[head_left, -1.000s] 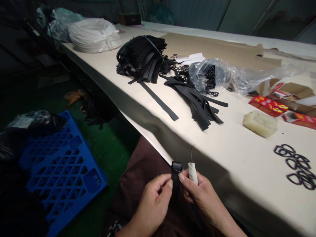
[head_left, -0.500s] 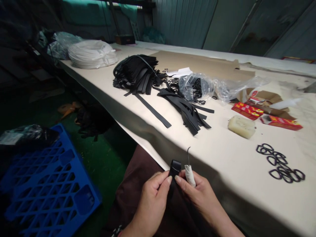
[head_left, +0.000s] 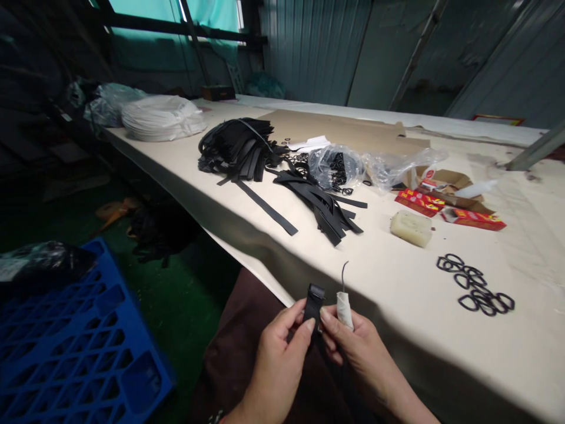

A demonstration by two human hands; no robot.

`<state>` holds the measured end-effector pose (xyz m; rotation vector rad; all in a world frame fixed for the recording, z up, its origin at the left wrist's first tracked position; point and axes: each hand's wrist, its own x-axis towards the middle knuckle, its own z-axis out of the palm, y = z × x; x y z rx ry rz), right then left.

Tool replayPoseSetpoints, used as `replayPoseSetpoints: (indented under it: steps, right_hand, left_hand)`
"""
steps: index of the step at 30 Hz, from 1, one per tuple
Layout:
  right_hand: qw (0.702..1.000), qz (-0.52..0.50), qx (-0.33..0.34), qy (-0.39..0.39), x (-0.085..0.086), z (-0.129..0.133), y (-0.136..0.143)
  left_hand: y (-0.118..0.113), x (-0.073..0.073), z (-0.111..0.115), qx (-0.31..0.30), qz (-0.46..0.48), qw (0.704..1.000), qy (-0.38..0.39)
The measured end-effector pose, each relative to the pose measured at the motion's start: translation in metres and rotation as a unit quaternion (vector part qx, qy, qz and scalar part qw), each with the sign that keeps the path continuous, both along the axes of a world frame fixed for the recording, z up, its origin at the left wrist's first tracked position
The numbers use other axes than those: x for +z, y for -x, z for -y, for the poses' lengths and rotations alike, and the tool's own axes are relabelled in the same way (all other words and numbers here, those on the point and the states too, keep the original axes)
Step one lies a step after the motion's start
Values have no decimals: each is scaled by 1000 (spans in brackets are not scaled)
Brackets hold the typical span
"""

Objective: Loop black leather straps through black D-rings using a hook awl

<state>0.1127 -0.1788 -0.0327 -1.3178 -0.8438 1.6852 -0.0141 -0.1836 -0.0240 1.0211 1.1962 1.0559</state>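
A black webbing strap [head_left: 314, 299], doubled into a loop at its upper end, stands up between my two hands. My left hand [head_left: 280, 353] is closed, pinching the strap between thumb and fingers. Closed too, my right hand [head_left: 364, 347] holds an awl [head_left: 344, 310] with a white wrapped handle and a thin curved tip pointing up. The right thumb and fingertip press close to the strap's right edge; whether they grip a thread there is too small to tell. The strap's lower end hangs over my lap.
On the table [head_left: 375, 288] lie loose black straps [head_left: 324, 206], a bundled strap pile [head_left: 238, 147], black D-rings [head_left: 479, 288], a pale wax block [head_left: 410, 228], red boxes [head_left: 472, 218] and a plastic bag [head_left: 338, 165]. A blue pallet [head_left: 106, 330] lies on the floor at left.
The view has shifted slightly, so the table's things sit farther left. My right hand has drawn a little right, and the awl tip stands slightly farther from the strap.
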Motion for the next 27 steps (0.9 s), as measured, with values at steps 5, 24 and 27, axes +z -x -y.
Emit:
replayPoseSetpoints:
  steps: [5,24,27]
  right_hand:
    - [1000,-28,7,-3,0,5,-3]
    - [997,35,-47,-58,2,9,-2]
    - [994,35,-60,-86,4,11,-5]
  left_hand:
    - [0,4,-1,8,60,997,52]
    - [4,-32,4,33,-97,994,-22]
    - [2,-34,0,2,-104,994,21]
